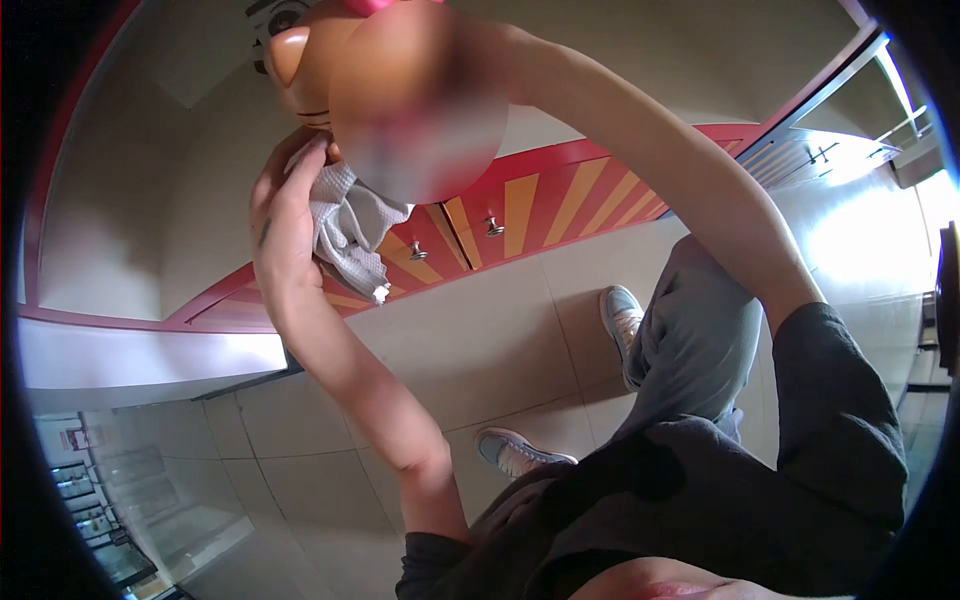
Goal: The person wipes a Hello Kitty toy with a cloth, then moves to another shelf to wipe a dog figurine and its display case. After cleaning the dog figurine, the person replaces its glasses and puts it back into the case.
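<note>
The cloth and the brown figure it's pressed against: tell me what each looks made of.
The cloth looks like soft woven cotton, pale grey and matte: it bunches into limp folds in the left hand. The brown figure looks like hard plastic or glazed ceramic, since its smooth rounded surface catches a sheen; which one cannot be told.

I see my left hand [285,215] pressing a grey cloth [350,228] against a tan figure [300,60]; my right arm [650,150] reaches up to it, hand blurred. Below, tiled floor [480,340] and striped cabinet [545,205].
</note>
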{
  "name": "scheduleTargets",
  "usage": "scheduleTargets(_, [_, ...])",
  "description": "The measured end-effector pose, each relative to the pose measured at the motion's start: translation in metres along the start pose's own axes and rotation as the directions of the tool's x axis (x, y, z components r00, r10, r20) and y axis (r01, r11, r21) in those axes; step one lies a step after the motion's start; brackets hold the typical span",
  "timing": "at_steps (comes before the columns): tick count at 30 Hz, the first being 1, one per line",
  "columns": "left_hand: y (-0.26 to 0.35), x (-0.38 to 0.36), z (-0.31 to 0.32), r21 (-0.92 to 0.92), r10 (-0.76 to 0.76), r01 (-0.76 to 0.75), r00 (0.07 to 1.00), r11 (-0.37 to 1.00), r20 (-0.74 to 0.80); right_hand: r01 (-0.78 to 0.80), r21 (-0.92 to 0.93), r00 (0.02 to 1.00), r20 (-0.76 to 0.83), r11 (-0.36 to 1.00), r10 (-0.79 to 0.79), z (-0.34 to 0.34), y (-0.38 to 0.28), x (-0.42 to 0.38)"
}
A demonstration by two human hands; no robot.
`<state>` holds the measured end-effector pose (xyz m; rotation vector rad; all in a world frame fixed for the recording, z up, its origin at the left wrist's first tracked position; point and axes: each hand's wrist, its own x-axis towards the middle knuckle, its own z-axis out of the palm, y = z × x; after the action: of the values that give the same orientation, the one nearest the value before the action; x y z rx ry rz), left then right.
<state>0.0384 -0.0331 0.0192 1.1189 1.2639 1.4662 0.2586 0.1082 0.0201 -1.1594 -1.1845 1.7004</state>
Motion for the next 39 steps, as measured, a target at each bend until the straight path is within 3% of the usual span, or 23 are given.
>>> scheduleTargets(1, [0.0,-0.001,0.0,-0.001,0.0,0.0,1.0,1.0,-0.001,0.0,-0.001,1.0,0.0,1.0,0.0,-0.006,0.007,0.014])
scheduleTargets(2, [0.001,-0.001,0.001,-0.016,0.007,-0.007,1.0,1.0,-0.003,0.033,0.148,0.962,0.262,0.988,-0.072,-0.011,0.013,0.029])
scheduleTargets(3, [0.001,-0.002,0.001,-0.031,0.013,-0.014,1.0,0.999,-0.008,0.023,0.297,0.852,0.493,0.955,-0.174,-0.009,0.013,0.031])
scheduleTargets(4, [0.002,-0.003,0.001,-0.032,0.014,-0.014,1.0,0.999,-0.012,0.021,0.294,0.851,0.497,0.955,-0.172,-0.012,0.014,0.029])
scheduleTargets(6, [0.006,-0.006,0.002,-0.069,0.02,-0.021,1.0,0.997,-0.017,0.297,0.013,0.943,0.156,0.955,-0.295,-0.02,0.014,0.013])
scheduleTargets(7, [0.004,-0.005,-0.001,-0.068,0.02,-0.022,1.0,0.997,-0.022,0.296,0.014,0.942,0.161,0.955,-0.294,-0.015,0.011,0.002])
scheduleTargets(9, [-0.003,-0.001,-0.01,-0.055,0.024,-0.024,1.0,0.998,-0.008,0.609,-0.435,0.752,0.053,0.663,-0.657,-0.004,0.005,-0.018])
scheduleTargets(10, [-0.001,-0.004,-0.006,-0.055,0.023,-0.024,1.0,0.998,-0.013,0.61,-0.434,0.753,0.057,0.663,-0.655,-0.002,0.004,-0.025])
scheduleTargets(12, [0.004,-0.01,0.007,-0.124,0.047,-0.059,0.994,0.991,-0.096,0.635,-0.596,0.674,0.116,0.492,-0.73,0.001,0.0,-0.034])
scheduleTargets(13, [0.004,-0.009,0.005,-0.126,0.049,-0.061,0.994,0.99,-0.1,0.638,-0.595,0.673,0.121,0.489,-0.73,0.001,-0.007,-0.038])
scheduleTargets(15, [0.004,-0.006,0.001,-0.236,0.07,-0.091,0.993,0.967,-0.099,0.337,-0.446,0.937,0.074,0.829,-0.341,-0.002,-0.017,-0.044])
scheduleTargets(16, [0.005,-0.006,0.0,-0.237,0.073,-0.096,0.992,0.967,-0.103,0.341,-0.447,0.936,0.079,0.827,-0.343,-0.004,-0.015,-0.042])
scheduleTargets(18, [0.006,-0.006,0.002,-0.347,0.047,-0.076,0.995,0.935,-0.092,0.321,-0.119,0.942,0.139,0.94,-0.304,-0.008,-0.011,-0.036])
scheduleTargets(19, [0.007,-0.006,0.002,-0.401,0.034,-0.066,0.996,0.914,-0.085,0.322,-0.12,0.942,0.143,0.939,-0.305,-0.01,-0.013,-0.033])
scheduleTargets(21, [0.008,-0.003,0.002,-0.408,0.036,-0.072,0.995,0.91,-0.095,0.165,-0.059,0.982,0.107,0.985,-0.158,-0.009,-0.017,-0.034])
scheduleTargets(22, [0.009,-0.002,0.003,-0.414,0.037,-0.077,0.994,0.907,-0.103,0.165,-0.061,0.981,0.108,0.984,-0.158,-0.009,-0.021,-0.039])
scheduleTargets(24, [0.013,-0.003,0.004,-0.376,0.039,-0.075,0.994,0.923,-0.103,0.061,0.181,0.967,0.234,0.982,-0.103,-0.007,-0.036,-0.053])
scheduleTargets(27, [0.022,-0.005,0.009,-0.356,0.005,-0.023,0.999,0.934,-0.051,-0.048,0.166,0.963,0.27,0.985,0.002,-0.004,-0.049,-0.065])
scheduleTargets(29, [0.029,-0.002,0.011,-0.375,-0.022,0.02,1.0,0.927,0.0,0.008,0.09,0.946,0.323,0.996,-0.037,-0.008,-0.052,-0.067])
scheduleTargets(31, [0.037,0.002,0.012,-0.204,-0.031,0.029,1.0,0.979,-0.004,0.065,0.019,0.923,0.38,0.998,-0.067,-0.005,-0.056,-0.072])
scheduleTargets(34, [0.056,0.003,0.02,-0.111,0.021,-0.02,1.0,0.994,0.006,0.087,-0.081,0.939,0.339,0.993,-0.055,0.003,-0.061,-0.078])
scheduleTargets(36, [0.061,0.005,0.023,-0.103,0.053,-0.052,0.999,0.993,0.004,0.185,-0.132,0.953,0.265,0.974,-0.145,0.006,-0.06,-0.076])
scheduleTargets(39, [0.056,0.013,0.025,0.023,0.179,-0.18,0.984,0.983,0.019,0.148,-0.087,0.956,0.267,0.985,-0.12,0.007,-0.062,-0.082])
